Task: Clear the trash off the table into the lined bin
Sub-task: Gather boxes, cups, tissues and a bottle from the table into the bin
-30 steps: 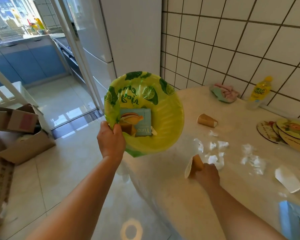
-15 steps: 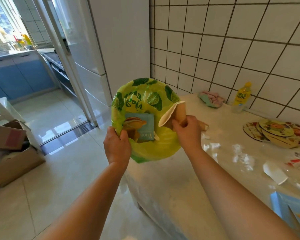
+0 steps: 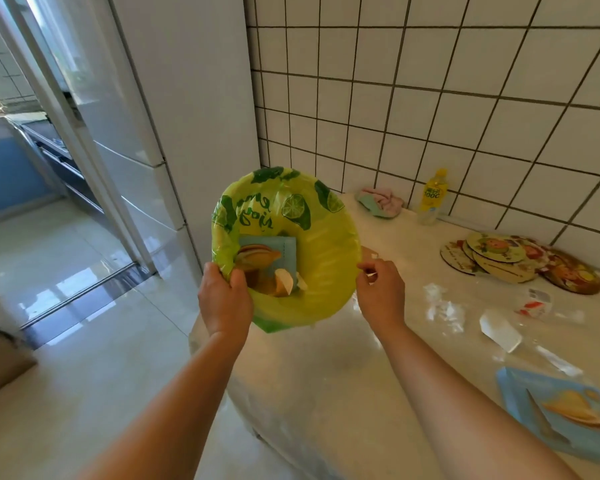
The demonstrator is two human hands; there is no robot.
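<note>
My left hand [image 3: 224,299] grips the near rim of the bin [image 3: 329,268], which is lined with a yellow-green lime-print bag and tilted toward me above the table's left end. Inside lie a blue wrapper [image 3: 278,249] and a crushed brown paper cup [image 3: 282,282]. My right hand [image 3: 381,292] hovers at the bin's right rim, fingers apart, nothing clearly in it. On the table [image 3: 326,375] lie white paper scraps [image 3: 444,306], a flattened white piece [image 3: 499,330], a red-and-white wrapper [image 3: 536,301] and a blue packet [image 3: 561,407].
A yellow drink bottle [image 3: 433,197] and a pink-green cloth [image 3: 381,202] stand by the tiled wall. A stack of round printed coasters [image 3: 513,259] lies at the far right. A fridge [image 3: 146,126] stands left of the table; a cardboard box [image 3: 0,362] sits on the floor.
My right hand picked the brown cup off the table, carried it to the bin and let it go; the cup now lies inside. The hand has drawn back to the rim.
</note>
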